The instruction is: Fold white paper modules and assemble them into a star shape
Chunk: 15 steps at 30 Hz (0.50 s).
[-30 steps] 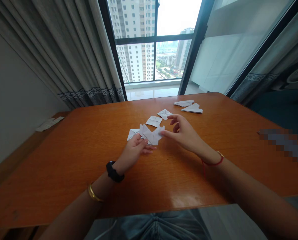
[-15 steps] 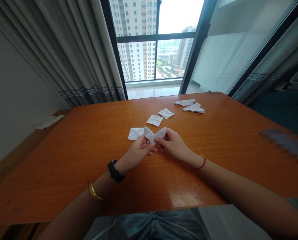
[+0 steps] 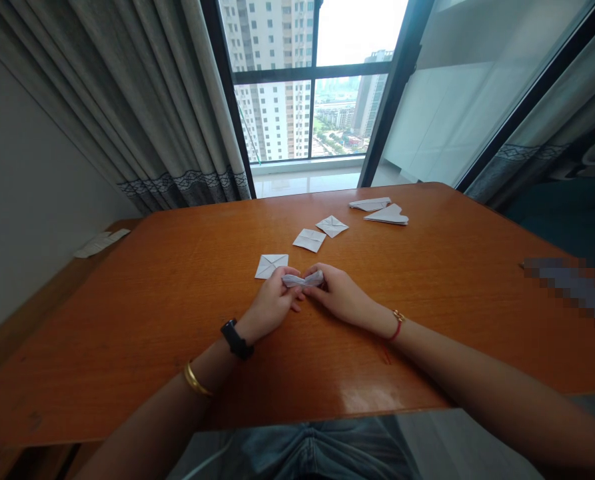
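Observation:
A small piece of folded white paper (image 3: pixel 301 280) is pinched between my two hands just above the table. My left hand (image 3: pixel 273 299) grips its left end, and my right hand (image 3: pixel 338 289) closes on its right end. The paper looks narrow from here, with a dip in its middle; its underside is hidden by my fingers. Right behind my left hand lies a folded paper square (image 3: pixel 271 265) with crossing creases. Two more folded squares, one nearer (image 3: pixel 309 240) and one farther (image 3: pixel 332 226), rest beyond the hands.
Two folded paper planes, a pointed one (image 3: pixel 388 215) and a narrower one (image 3: pixel 370 204), lie near the far edge of the wooden table (image 3: pixel 152 313). White paper strips (image 3: pixel 101 244) sit on a ledge at left. A blurred patch (image 3: pixel 572 287) covers something at right.
The folded paper has tipped and narrowed: its two raised flaps no longer stand up. My right hand has shifted slightly left, and both hands sit flatter around the paper.

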Each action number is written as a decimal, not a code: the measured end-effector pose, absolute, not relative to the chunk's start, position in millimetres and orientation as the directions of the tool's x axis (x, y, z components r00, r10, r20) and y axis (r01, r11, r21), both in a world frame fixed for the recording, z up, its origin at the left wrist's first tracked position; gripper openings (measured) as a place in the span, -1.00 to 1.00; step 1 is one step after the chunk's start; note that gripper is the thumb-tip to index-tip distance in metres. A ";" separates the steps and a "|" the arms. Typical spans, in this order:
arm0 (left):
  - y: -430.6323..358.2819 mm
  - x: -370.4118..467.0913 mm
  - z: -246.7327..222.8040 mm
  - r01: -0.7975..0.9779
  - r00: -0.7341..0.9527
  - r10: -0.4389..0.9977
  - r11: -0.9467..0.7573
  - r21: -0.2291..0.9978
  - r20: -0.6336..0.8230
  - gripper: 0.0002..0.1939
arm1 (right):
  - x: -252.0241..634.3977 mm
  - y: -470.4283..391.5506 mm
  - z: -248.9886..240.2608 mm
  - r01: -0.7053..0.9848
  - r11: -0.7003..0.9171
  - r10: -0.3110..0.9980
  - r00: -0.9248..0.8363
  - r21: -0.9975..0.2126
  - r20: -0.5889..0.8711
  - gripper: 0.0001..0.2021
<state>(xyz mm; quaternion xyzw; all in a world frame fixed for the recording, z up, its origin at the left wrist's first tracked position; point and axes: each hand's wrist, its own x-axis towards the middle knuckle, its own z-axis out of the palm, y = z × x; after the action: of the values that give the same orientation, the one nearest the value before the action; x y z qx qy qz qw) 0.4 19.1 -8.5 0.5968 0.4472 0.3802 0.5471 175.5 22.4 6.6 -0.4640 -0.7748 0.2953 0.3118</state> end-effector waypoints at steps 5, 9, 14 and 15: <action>12.7 2.4 -0.3 0.206 0.348 0.935 -0.010 0.978 -0.064 -0.85 | 175.0 25.2 6.3 0.609 0.374 0.919 -0.346 -0.700 0.190 -0.92; 10.0 1.1 2.9 0.250 0.357 0.931 -0.018 0.968 -0.075 -0.78 | 173.3 22.8 8.3 0.577 0.396 0.903 -0.387 -0.715 0.187 -0.90; 17.7 -7.3 4.5 0.217 0.343 0.939 -0.085 0.972 0.005 -0.65 | 179.5 24.3 10.3 0.596 0.368 0.923 -0.327 -0.714 0.203 -0.86; 19.2 -9.0 5.3 0.242 0.344 0.938 -0.131 0.961 0.041 -0.64 | 181.3 25.4 10.0 0.609 0.367 0.924 -0.324 -0.703 0.202 -0.87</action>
<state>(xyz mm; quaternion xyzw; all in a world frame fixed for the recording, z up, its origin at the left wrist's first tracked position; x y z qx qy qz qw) -9.0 19.2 5.3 0.6609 0.4463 0.3586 0.4852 181.3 25.4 10.0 -0.4975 -0.7702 0.2623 0.3006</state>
